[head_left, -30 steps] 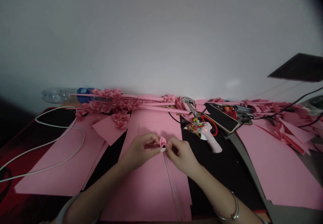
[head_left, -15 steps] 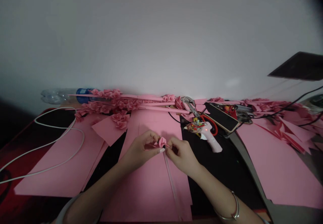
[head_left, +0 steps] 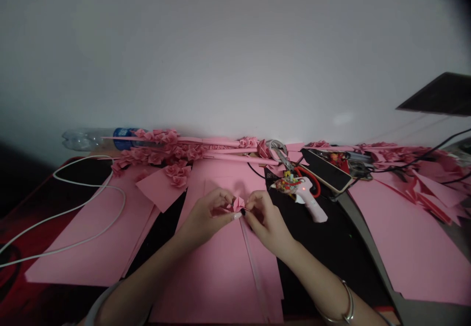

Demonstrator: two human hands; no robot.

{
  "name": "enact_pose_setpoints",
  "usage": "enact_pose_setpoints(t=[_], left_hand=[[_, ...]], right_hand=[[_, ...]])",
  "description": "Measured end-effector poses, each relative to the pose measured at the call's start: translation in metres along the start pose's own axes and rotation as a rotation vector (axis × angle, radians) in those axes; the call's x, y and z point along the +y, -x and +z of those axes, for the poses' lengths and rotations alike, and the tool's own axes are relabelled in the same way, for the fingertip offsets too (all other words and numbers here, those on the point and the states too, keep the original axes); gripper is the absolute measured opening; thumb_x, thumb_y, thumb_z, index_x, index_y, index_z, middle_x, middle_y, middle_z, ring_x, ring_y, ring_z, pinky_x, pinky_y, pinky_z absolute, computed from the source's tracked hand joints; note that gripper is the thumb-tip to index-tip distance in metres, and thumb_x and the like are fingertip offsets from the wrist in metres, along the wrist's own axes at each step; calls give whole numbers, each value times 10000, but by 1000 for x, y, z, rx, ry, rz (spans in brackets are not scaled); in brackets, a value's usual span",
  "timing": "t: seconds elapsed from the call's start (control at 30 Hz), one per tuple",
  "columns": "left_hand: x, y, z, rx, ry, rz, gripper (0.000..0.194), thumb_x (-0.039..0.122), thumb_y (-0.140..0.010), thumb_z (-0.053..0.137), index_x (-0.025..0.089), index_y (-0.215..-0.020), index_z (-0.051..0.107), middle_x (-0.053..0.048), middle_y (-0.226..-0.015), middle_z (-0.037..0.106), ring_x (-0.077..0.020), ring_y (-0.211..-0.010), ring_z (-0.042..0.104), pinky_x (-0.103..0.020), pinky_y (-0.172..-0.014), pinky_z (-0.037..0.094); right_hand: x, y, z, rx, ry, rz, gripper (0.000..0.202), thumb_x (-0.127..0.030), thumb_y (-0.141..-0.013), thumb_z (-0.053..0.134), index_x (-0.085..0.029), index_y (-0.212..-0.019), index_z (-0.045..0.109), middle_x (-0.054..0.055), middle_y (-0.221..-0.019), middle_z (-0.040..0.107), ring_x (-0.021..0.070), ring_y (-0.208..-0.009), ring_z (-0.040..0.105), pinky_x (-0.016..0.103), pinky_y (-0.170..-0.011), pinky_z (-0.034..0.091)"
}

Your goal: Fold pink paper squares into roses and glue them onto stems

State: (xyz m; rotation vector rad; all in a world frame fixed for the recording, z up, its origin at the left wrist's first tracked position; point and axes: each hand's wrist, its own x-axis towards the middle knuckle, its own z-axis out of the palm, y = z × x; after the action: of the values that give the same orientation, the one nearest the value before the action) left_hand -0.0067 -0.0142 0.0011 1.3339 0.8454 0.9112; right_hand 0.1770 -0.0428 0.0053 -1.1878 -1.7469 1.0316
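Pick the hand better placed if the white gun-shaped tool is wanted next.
Probably the right hand: the white gun-shaped tool lies on that side, farther from the left hand. Both grip the folded pink paper, so the right would have to let go.

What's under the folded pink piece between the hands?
Below the folded pink piece: pink sheets, with a pale strip running toward the near edge. Left hand and right hand cover part of the sheets; the piece's underside is hidden.

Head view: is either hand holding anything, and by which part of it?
A small folded pink paper piece, pinched at its sides: left hand on one, right hand on the other. Fingers hide the exact contact.
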Motion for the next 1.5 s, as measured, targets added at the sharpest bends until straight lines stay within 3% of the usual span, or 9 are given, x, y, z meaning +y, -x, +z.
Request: enact_pose_setpoints(t=[0.3,0.43,0.57,0.7,0.97,1.17,1.37,1.5], left_hand=[[5,0,2,4,21,-83,206,221,-738,729,185,-778,530,20,-766,637,-126,-730,617,-249,-686,480],[5,-1,2,-10,95,-93,208,204,-735,735,177,-773,532,28,-756,619,-104,-698,591,-226,-655,462],[5,-1,2,-23,108,-107,206,200,-731,736,178,-783,538,25,-748,618,-111,-699,590,-233,-650,463],[6,-1,2,-43,114,-135,212,215,-722,734,183,-786,534,26,-737,619,-123,-696,605,-247,-652,469],[1,0,3,-28,58,-122,210,214,-727,729,180,-785,530,12,-764,634,-132,-729,617,-270,-693,486],[3,-1,4,-5,116,-144,298,264,-681,779,193,-776,505,22,-726,649,-143,-703,643,-273,-660,503],[10,-2,3,6,176,-224,323,428,-757,701,204,-892,512,5,-790,659,-148,-692,651,-308,-639,555],[9,-2,3,-10,189,-279,345,392,-713,749,199,-908,540,-1,-792,666,-151,-690,659,-305,-642,562]], right_hand=[[-3,-1,-3,-101,142,-53,215,-102,-900,435,-221,-1054,526,-37,-711,464,100,-562,441,202,-541,344],[1,-1,0,-57,40,-4,172,-126,-894,453,-212,-1042,444,-52,-692,478,101,-557,462,200,-538,357],[4,-3,1,-44,-14,44,282,-123,-875,481,-199,-1136,406,-73,-651,486,97,-529,466,196,-534,369],[1,-4,-1,-106,53,41,153,-102,-877,468,-183,-986,537,-59,-620,515,86,-508,460,187,-521,357],[2,-1,1,-51,132,-8,90,-116,-870,496,-190,-829,527,-34,-644,546,93,-520,447,195,-508,333],[2,-1,1,-8,162,8,68,-153,-878,508,-186,-903,561,-23,-642,577,103,-523,497,198,-508,354],[6,-1,1,10,157,14,138,-149,-870,513,-185,-981,586,-43,-603,546,97,-501,487,191,-499,369],[5,-2,1,17,146,18,177,-134,-845,533,-180,-997,611,-53,-569,522,96,-487,472,188,-488,364]])
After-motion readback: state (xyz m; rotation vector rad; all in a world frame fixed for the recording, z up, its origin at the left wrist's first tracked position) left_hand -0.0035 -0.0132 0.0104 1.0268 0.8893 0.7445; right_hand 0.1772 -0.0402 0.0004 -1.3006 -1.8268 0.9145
